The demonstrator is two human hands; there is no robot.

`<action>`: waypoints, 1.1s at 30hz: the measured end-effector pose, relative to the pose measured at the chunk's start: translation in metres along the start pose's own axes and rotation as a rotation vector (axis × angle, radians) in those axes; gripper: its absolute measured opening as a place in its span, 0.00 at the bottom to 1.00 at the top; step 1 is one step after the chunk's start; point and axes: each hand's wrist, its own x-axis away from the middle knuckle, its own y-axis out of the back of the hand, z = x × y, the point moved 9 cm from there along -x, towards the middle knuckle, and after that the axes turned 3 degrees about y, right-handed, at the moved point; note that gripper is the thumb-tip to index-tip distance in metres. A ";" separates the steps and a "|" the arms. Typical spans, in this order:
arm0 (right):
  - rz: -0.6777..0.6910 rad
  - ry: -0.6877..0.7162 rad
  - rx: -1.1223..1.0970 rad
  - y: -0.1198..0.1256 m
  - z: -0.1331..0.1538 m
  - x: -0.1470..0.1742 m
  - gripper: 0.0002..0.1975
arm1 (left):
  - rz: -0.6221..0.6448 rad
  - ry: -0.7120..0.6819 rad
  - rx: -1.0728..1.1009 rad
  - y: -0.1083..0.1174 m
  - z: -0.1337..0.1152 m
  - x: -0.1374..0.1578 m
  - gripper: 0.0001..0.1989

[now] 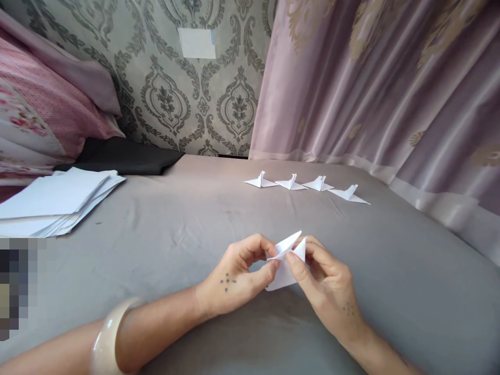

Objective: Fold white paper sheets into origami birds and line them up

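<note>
A small piece of folded white paper (282, 276) is held above the grey surface, gripped from both sides. My left hand (246, 268) pinches its left edge between thumb and fingers. On the other side, my right hand (326, 278) has its thumb pressed on the front of the paper and its fingers curled behind. Two pointed flaps stick up from the top of the fold, the left one leaning right. My right fingertips are partly hidden behind the paper. Beyond my hands, several folded paper birds (291, 182) stand in a row.
A stack of white paper sheets (50, 195) lies at the left, in front of a dark folded cloth (128, 156). The grey cloth-covered surface (164, 219) runs back to a patterned wall (164, 99). Pink curtains (332, 88) hang along the right.
</note>
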 end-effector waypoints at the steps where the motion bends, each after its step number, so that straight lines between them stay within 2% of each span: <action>1: 0.011 -0.002 -0.001 -0.001 0.000 0.000 0.05 | 0.007 -0.005 -0.019 -0.001 0.000 0.000 0.05; 8: 0.036 -0.022 0.016 -0.002 -0.005 0.003 0.06 | 0.050 -0.009 -0.139 -0.004 0.003 0.003 0.04; 12: 0.009 -0.016 0.038 -0.001 -0.006 0.004 0.05 | 0.046 -0.004 -0.018 -0.006 0.003 0.003 0.06; 14: 0.010 -0.011 0.030 -0.002 -0.007 0.005 0.05 | 0.032 0.030 0.038 -0.005 0.006 0.002 0.12; 16: 0.008 0.000 0.023 -0.002 -0.008 0.005 0.05 | 0.013 0.071 -0.020 -0.004 0.010 0.000 0.14; 19: -0.010 0.017 0.033 -0.001 -0.008 0.005 0.06 | -0.003 0.122 -0.114 -0.002 0.015 -0.001 0.11; 28: -0.008 0.043 0.065 0.002 -0.003 -0.001 0.10 | 0.008 0.187 -0.061 0.000 0.017 -0.004 0.14; 33: -0.024 0.077 0.091 0.003 0.001 -0.002 0.05 | -0.020 0.171 -0.058 0.003 0.011 -0.007 0.14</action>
